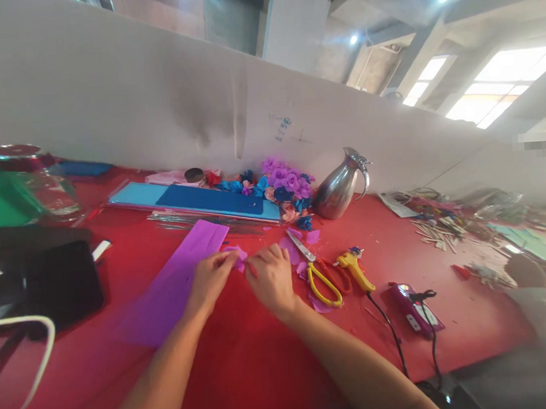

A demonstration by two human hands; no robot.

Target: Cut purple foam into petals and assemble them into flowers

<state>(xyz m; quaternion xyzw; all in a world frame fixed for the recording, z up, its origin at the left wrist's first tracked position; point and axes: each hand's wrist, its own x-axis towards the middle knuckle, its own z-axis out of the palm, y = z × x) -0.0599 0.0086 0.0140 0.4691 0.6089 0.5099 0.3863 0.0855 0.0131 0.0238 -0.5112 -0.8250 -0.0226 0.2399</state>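
Between my two hands is a small purple paper petal (237,256). My left hand (211,278) pinches its left side, with the fingers pressed together. My right hand (272,277) is curled closed at the petal's right edge, its fingertips partly hidden, with something red by the thumb. A long purple paper sheet (180,278) lies beneath and left of my left hand. Scissors (323,281) with one yellow and one red handle rest right of my right hand, among loose purple petals (312,236). A yellow glue gun (356,271) lies just beyond them.
Paper flowers (287,182) and a metal jug (341,185) stand at the back by blue sheets (212,199). At the right are a purple power box (416,310) with black cables and another person's grey sleeve (543,317). A black object (65,282) lies left.
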